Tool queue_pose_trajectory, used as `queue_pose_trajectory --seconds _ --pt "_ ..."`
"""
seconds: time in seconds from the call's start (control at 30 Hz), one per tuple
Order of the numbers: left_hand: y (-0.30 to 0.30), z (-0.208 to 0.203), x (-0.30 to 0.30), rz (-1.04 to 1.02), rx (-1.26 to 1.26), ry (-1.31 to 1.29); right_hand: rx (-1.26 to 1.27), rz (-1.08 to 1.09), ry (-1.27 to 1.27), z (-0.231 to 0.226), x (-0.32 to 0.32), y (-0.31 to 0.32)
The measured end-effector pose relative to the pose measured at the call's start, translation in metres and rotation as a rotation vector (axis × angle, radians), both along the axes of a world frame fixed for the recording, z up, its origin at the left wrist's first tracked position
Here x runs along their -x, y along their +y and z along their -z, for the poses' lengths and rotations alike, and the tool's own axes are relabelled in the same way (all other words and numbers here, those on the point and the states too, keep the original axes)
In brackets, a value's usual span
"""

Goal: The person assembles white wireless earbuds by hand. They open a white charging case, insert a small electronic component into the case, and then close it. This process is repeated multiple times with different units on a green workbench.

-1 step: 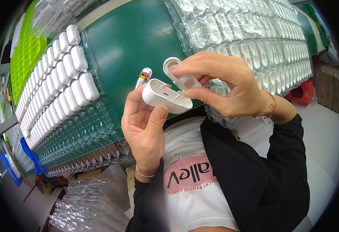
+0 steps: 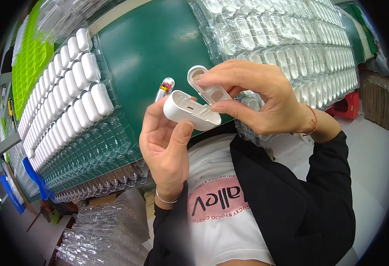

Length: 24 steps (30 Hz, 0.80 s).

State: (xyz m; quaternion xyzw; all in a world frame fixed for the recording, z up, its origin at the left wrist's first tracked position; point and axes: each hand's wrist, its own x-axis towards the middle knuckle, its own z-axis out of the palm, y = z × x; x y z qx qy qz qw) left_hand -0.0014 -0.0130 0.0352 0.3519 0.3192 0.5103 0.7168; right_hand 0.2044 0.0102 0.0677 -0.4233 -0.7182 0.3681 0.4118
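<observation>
My left hand (image 2: 165,146) is closed around the white body of an earbud charging case (image 2: 187,111), thumb along its near side. The body's open hollow faces up, with a small slot visible inside. My right hand (image 2: 261,95) pinches the case's white lid (image 2: 207,88) between thumb and fingers. The lid stands tilted up, its lower edge at the body's rim; I cannot tell whether the two are joined. Just beyond my left fingers is a small rounded part with red and yellow bits (image 2: 164,88); whether it lies on the table or touches my fingers is unclear.
On the left, a clear tray (image 2: 123,128) bears rows of white case pieces (image 2: 101,98). Stacked clear trays of white shells (image 2: 287,57) cover the right side of the green table (image 2: 154,40). A red holder (image 2: 347,106) sits at the right; clear trays (image 2: 101,230) are piled below left.
</observation>
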Motion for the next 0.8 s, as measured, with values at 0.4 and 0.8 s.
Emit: queue_pose_trajectory --seconds 0.4,0.8 --pt "0.0019 0.0025 0.0004 0.031 0.030 0.006 -0.193 0.034 -0.081 0.0080 0.0016 -0.0010" --pt "-0.0006 0.0015 -0.0038 -0.072 -0.105 0.088 0.037 0.001 0.013 0.0024 -0.0009 -0.0026"
